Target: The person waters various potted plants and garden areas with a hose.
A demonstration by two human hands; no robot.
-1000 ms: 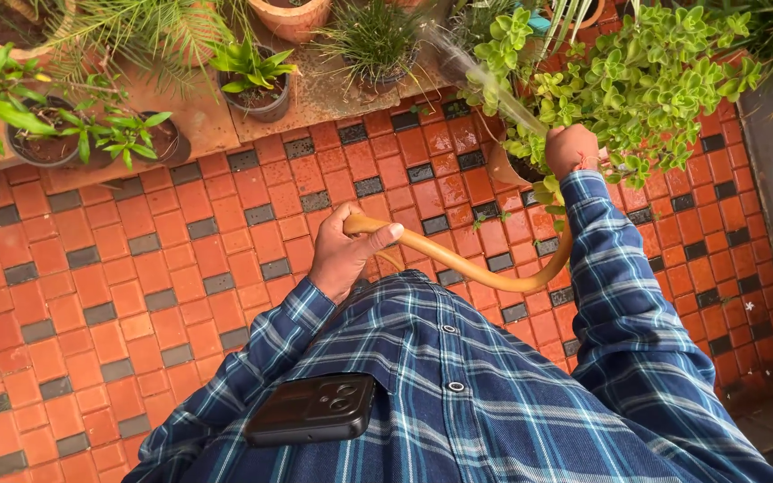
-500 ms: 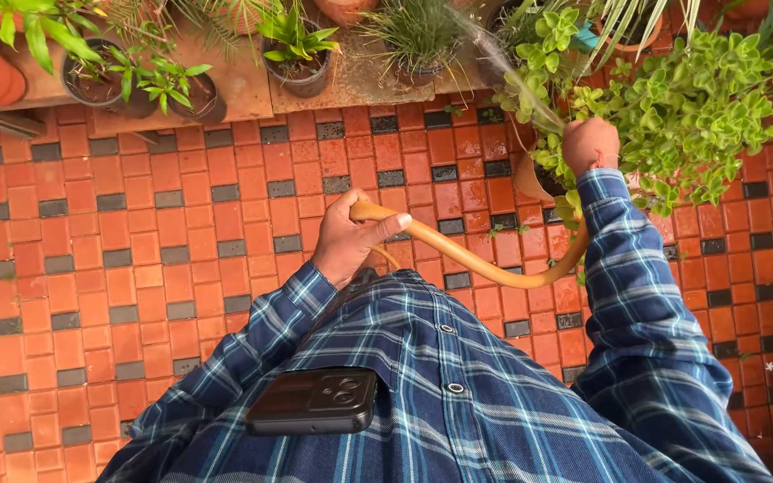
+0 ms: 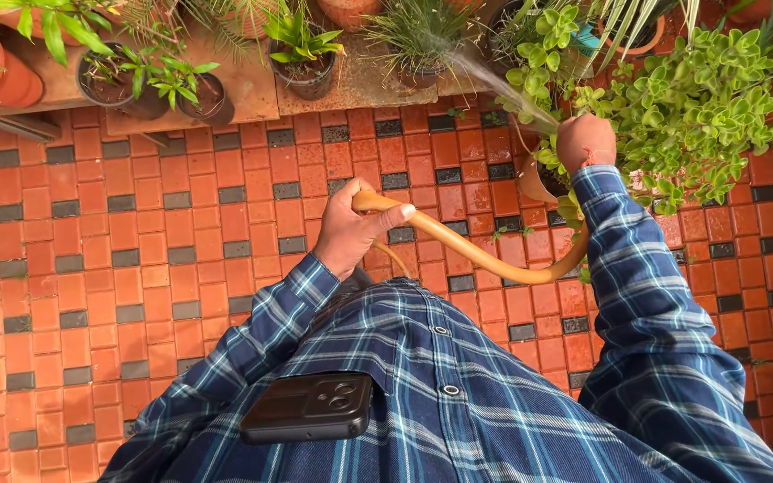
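My left hand (image 3: pixel 349 231) grips an orange-yellow garden hose (image 3: pixel 476 254) that curves across to my right hand (image 3: pixel 585 141). That hand is closed around the hose's end, next to a bushy light-green plant (image 3: pixel 700 98). A thin spray of water (image 3: pixel 494 82) shoots up and left from the right hand toward a grassy potted plant (image 3: pixel 418 36). Both sleeves are blue plaid. A black phone (image 3: pixel 310 407) sticks out of my shirt pocket.
Several potted plants (image 3: pixel 158 85) stand on a stone ledge (image 3: pixel 252 89) along the top. A terracotta pot (image 3: pixel 534 179) sits under the bushy plant. The floor (image 3: pixel 136 268) is orange and grey tile, wet near the pots.
The view has tilted so the ledge and pots sit higher and further right. Both hands keep their grip on the hose, and the spray continues.
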